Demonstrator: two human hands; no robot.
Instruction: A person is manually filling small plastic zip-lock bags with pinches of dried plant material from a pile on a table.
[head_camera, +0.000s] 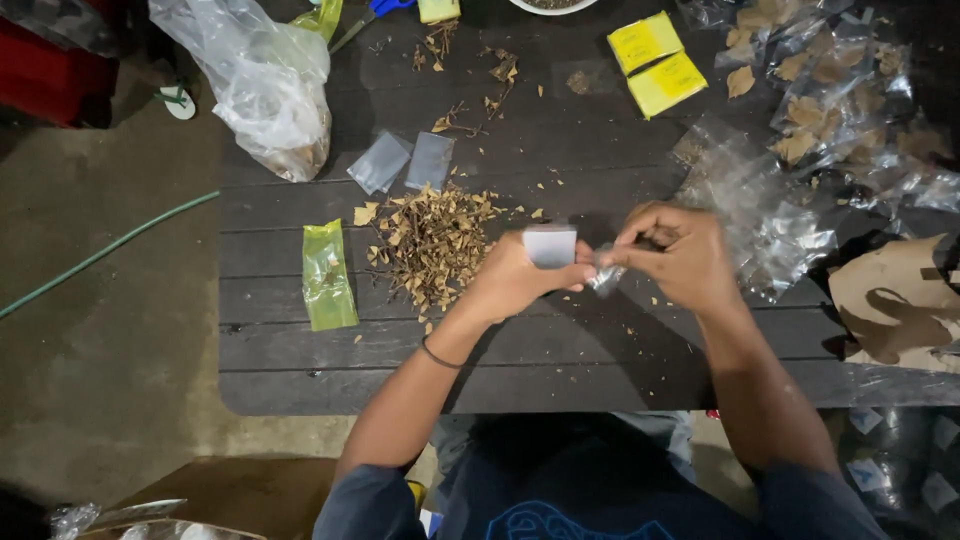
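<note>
The dark slatted desk (600, 350) carries a heap of dried leaf bits (432, 240) just left of the hands, a green packet (327, 275) further left, two small grey bags (405, 160) above the heap, two yellow packets (657, 62) at the top, and a spread of filled clear bags (840, 110) at the right.

By the look of it, a small bag is being opened or sealed over the desk; the next move calls for a firm pinch at its mouth.

The left hand (520, 280) has its fingers clenched on a small pale bag (550, 245), held upright just above the desk. The right hand (680, 255) has its fingers pinched on crumpled clear film (606, 278), touching the left.
</note>
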